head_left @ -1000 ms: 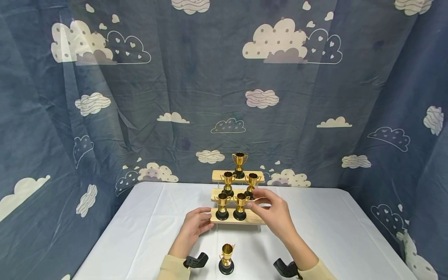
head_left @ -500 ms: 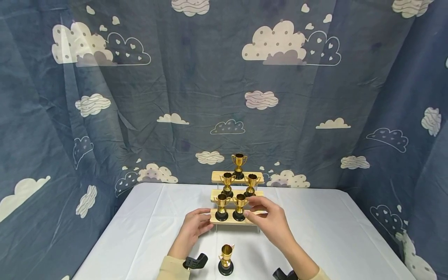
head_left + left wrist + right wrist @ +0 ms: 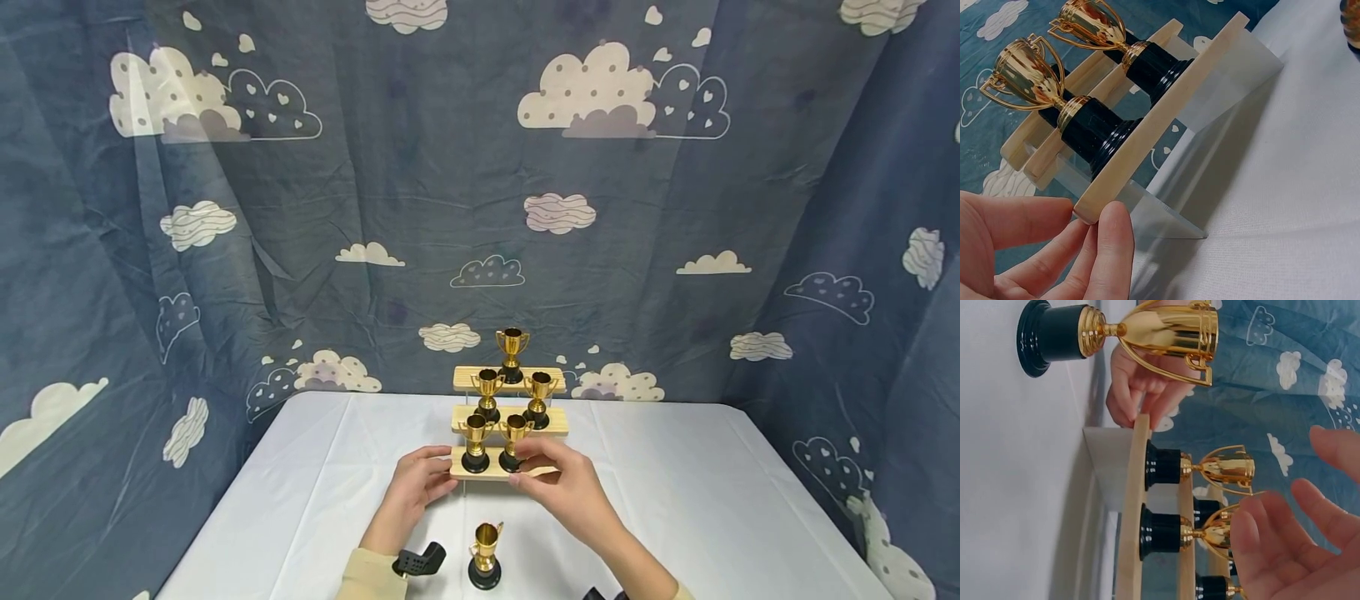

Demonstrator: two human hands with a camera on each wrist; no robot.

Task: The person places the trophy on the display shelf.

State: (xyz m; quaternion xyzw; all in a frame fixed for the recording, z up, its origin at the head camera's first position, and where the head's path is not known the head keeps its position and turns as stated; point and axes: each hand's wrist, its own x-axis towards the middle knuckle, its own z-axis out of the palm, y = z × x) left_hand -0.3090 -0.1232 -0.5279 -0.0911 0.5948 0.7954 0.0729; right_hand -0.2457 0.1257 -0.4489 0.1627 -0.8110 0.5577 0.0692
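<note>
A three-tier wooden stand [image 3: 557, 423] carries small gold trophies on black bases. My left hand [image 3: 412, 487] pinches the left end of the bottom shelf [image 3: 1163, 119] between thumb and fingers. On that shelf stand a left trophy [image 3: 476, 435] and a right trophy [image 3: 513, 428]. My right hand [image 3: 566, 487] is at the right trophy, covering part of it in the head view. In the right wrist view its fingers [image 3: 1246, 534] are spread apart beside the cup, with nothing gripped. A loose trophy [image 3: 485, 550] stands upright on the table in front of the stand.
Two trophies, a left one [image 3: 487, 392] and a right one [image 3: 538, 396], stand on the middle shelf, and a single trophy [image 3: 512, 350] tops the stand. White cloth covers the table [image 3: 675, 483]. A blue curtain [image 3: 420, 167] with clouds hangs behind.
My right hand has come down and toward me, from beside the middle shelf's right trophy to the bottom shelf's right one. My left hand keeps its hold; the trophies stay put.
</note>
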